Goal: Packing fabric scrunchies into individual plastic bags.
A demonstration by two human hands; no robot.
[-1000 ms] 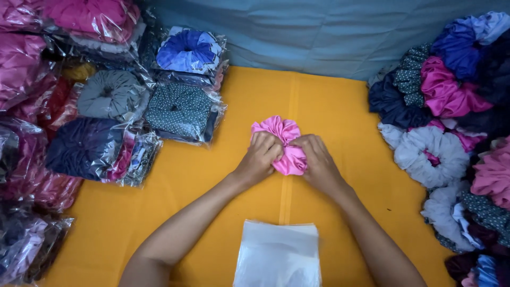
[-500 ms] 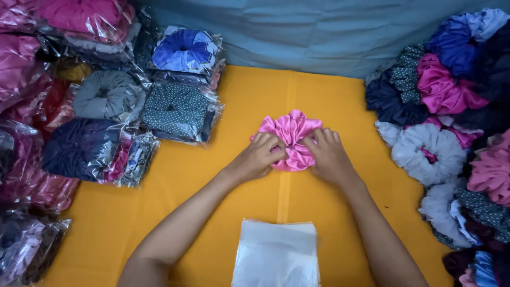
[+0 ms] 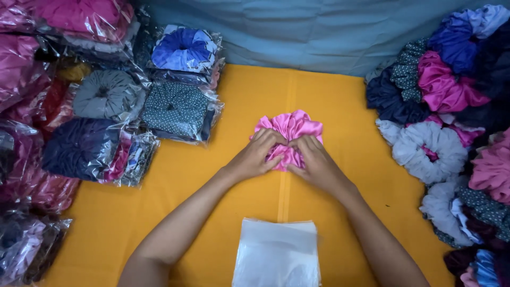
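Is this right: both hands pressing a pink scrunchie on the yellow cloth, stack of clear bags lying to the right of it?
One thing is off. The head view shows the stack of clear bags lying nearer the person, between the forearms, not to the right. Both the left hand and right hand do press the pink scrunchie on the yellow cloth.

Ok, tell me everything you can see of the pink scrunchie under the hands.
The pink scrunchie is a gathered ring of shiny, satin-like fabric with deep ruffled folds. It lies flat on the orange cloth, near the middle. The left hand and right hand both press on its near half, fingers curled into the folds, so its centre hole is hidden. Only the far ruffles show clearly. Nothing else touches it.
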